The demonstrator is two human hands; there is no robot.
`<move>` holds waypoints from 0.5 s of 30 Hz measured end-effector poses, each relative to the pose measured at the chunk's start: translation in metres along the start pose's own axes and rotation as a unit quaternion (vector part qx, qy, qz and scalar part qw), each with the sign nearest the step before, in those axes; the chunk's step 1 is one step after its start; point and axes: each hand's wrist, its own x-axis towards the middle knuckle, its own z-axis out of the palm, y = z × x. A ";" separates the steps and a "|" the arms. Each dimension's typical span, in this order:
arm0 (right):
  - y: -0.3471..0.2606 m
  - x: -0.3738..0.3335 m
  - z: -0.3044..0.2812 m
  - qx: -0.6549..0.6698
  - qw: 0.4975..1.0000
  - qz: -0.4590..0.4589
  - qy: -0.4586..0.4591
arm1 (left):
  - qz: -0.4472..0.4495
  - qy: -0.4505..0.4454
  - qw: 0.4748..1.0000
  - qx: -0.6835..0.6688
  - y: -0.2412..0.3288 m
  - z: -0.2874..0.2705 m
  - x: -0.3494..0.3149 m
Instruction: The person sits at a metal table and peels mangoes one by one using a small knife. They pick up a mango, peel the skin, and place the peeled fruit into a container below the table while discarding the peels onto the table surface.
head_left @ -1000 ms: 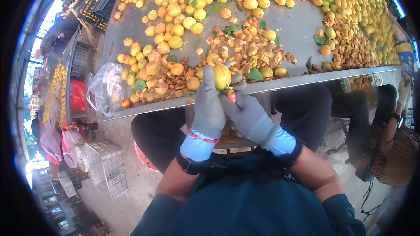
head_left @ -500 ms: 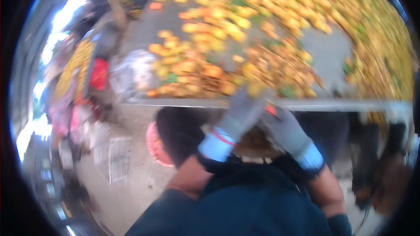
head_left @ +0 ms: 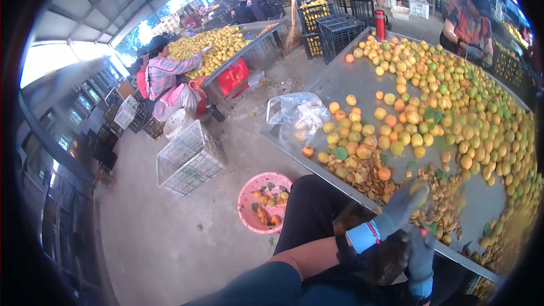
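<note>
My left hand [head_left: 395,211], in a grey glove, is closed around a yellow fruit [head_left: 419,189] over the near edge of a metal table [head_left: 362,82]. Just below it, my gloved right hand [head_left: 420,256] is closed, with a small red piece [head_left: 423,232] showing by its thumb; the rest of that object is hidden. Round yellow-orange fruit [head_left: 419,130] with some green leaves covers much of the tabletop. A heap of brown scraps [head_left: 439,201] lies beside my hands.
A pink basin [head_left: 249,218] with fruit and leaves stands on the floor by my leg. Near it is a white crate [head_left: 198,161]. A plastic bag [head_left: 297,116] and a red flask [head_left: 379,24] sit on the table. Other people work at fruit-covered tables farther off.
The view has swung left, so the table and my hands now appear farther right. The picture is sharper. My left hand still holds a yellow fruit, and the red piece stays at my right hand.
</note>
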 end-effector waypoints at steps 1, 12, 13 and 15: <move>-0.008 -0.009 -0.011 0.018 0.997 -0.078 -0.012 | 0.012 0.019 0.999 0.032 0.009 -0.003 0.000; 0.019 0.040 -0.021 0.165 0.968 -0.158 0.109 | 0.195 -0.180 0.768 0.583 0.058 0.020 -0.029; 0.024 0.043 -0.021 0.143 0.966 -0.193 0.092 | 0.169 -0.205 0.754 0.600 0.063 0.020 -0.031; 0.019 0.040 -0.031 0.184 0.973 -0.133 -0.039 | 0.170 -0.215 0.745 0.608 0.054 0.014 -0.026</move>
